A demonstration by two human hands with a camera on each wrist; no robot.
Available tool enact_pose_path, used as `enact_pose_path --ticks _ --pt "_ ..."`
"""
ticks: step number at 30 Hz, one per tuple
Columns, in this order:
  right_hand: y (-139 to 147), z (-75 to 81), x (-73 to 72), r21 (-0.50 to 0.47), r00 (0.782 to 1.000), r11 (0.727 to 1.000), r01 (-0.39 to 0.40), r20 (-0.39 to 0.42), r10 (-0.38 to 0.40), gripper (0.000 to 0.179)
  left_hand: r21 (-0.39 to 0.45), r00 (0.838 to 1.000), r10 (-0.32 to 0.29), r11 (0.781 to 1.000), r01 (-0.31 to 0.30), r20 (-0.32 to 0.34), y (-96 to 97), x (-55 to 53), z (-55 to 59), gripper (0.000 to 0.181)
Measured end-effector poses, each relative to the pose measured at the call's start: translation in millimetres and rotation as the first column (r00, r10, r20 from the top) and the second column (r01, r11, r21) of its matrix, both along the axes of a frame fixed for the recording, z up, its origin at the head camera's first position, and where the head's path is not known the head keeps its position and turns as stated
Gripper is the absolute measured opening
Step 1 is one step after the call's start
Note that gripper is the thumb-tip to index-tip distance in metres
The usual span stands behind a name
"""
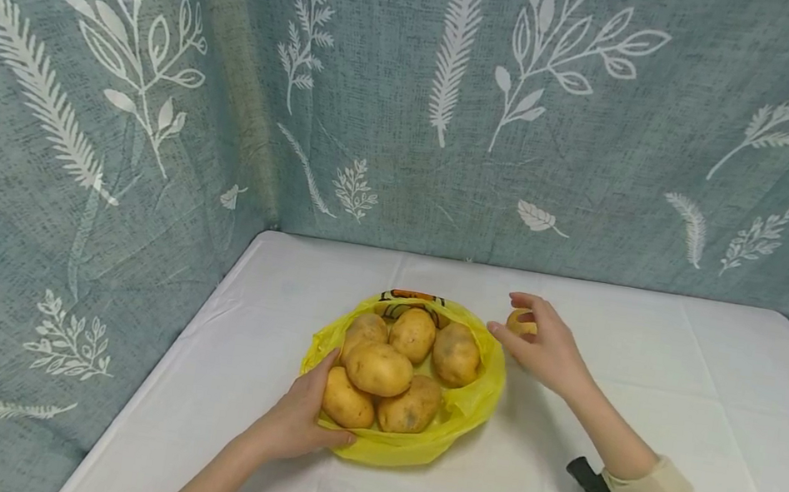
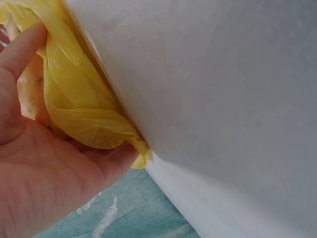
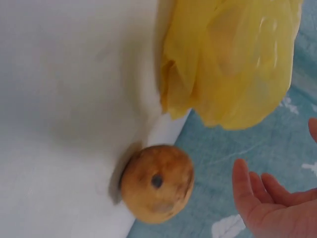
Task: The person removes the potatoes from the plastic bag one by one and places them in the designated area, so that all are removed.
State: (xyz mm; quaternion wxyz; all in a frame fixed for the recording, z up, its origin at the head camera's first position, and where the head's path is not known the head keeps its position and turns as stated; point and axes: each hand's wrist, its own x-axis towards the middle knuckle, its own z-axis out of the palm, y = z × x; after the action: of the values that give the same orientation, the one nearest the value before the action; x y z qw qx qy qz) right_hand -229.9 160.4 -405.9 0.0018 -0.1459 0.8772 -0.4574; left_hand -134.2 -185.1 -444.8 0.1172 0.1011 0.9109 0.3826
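Observation:
A yellow plastic bag (image 1: 403,452) stands with its mouth wide on the table, several potatoes (image 1: 380,368) heaped inside. My left hand (image 1: 298,417) grips the bag's near-left rim, thumb toward the front. Up close in the left wrist view, thin yellow plastic (image 2: 81,94) lies between the thumb and fingers, with part of a potato (image 2: 32,91) beside the palm. To the right of the bag, my right hand (image 1: 545,347) hovers, fingers spread and holding nothing. One loose potato (image 3: 157,183) sits on the table just beyond that hand, partly hidden behind it in the head view.
A white cloth covers the table (image 1: 676,454). Blue-green curtains (image 1: 375,168) with white leaf prints hang along the back and left side. Each wrist carries a small black device, such as the one by the right sleeve (image 1: 589,478).

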Motion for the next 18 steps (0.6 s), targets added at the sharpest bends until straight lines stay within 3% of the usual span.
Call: enact_pose_path --ticks 18 --pt "-44.3 1.4 14.5 -0.046 0.989 0.988 -0.145 -0.007 0.144 0.061 -0.012 1.0 0.004 1.0 -0.004 0.003 0.3 1.1 0.4 0.117"
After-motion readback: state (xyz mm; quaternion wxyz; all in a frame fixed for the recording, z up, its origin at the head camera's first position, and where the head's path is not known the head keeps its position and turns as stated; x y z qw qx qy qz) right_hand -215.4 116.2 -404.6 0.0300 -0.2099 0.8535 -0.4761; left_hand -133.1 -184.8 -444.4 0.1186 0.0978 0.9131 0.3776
